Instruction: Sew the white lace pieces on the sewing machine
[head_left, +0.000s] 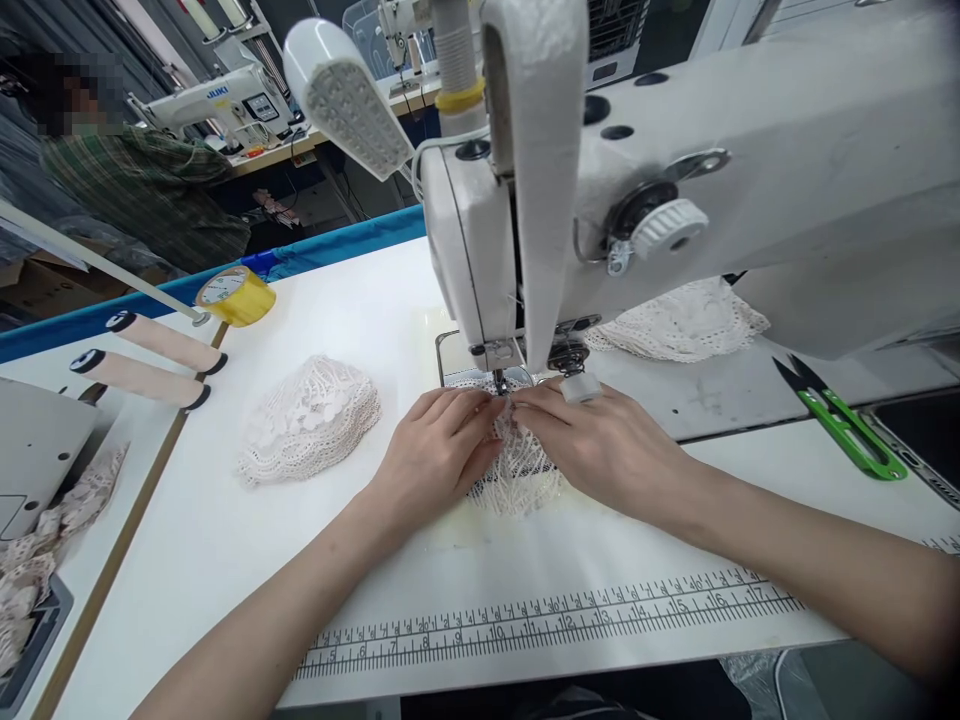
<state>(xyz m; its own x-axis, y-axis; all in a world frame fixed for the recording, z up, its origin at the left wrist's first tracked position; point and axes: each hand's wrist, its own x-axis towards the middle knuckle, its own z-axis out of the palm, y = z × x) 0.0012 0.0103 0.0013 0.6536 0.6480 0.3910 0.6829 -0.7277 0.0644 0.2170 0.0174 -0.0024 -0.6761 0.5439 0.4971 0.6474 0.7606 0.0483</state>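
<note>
A cream lace piece lies on the white table under the presser foot of the white sewing machine. My left hand rests on the lace's left side, fingertips pinching its edge just before the needle. My right hand presses on the right side, fingers together at the same edge, with a white band on one finger. Both hands meet at the foot.
A pile of lace pieces lies left of my hands, another pile behind the machine arm. Green thread snips lie at right. Yellow tape roll and two thread cones sit at left. A person sits at far left.
</note>
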